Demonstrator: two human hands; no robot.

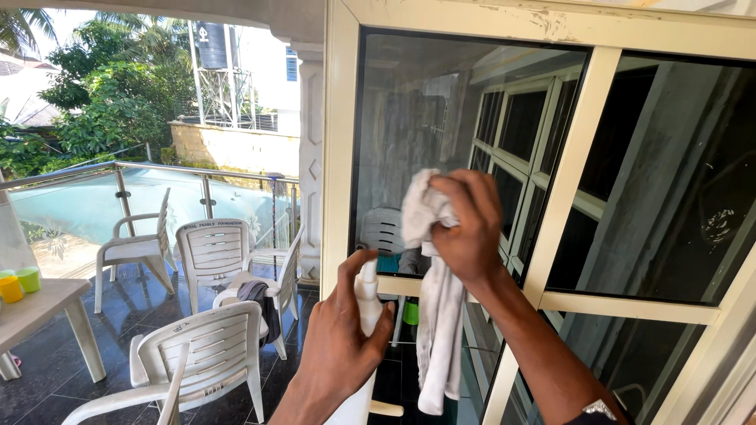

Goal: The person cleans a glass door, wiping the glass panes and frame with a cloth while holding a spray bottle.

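Observation:
My right hand presses a bunched white cloth against the dark glass pane of a cream-framed window. The cloth's loose end hangs down below the hand. My left hand grips a white spray bottle just left of the cloth, its nozzle close to the glass. The bottle's lower body is hidden by my hand and wrist.
Several white plastic chairs stand on the dark tiled balcony floor to the left, one with a dark garment on it. A white table holds yellow and green cups. A glass railing borders the balcony.

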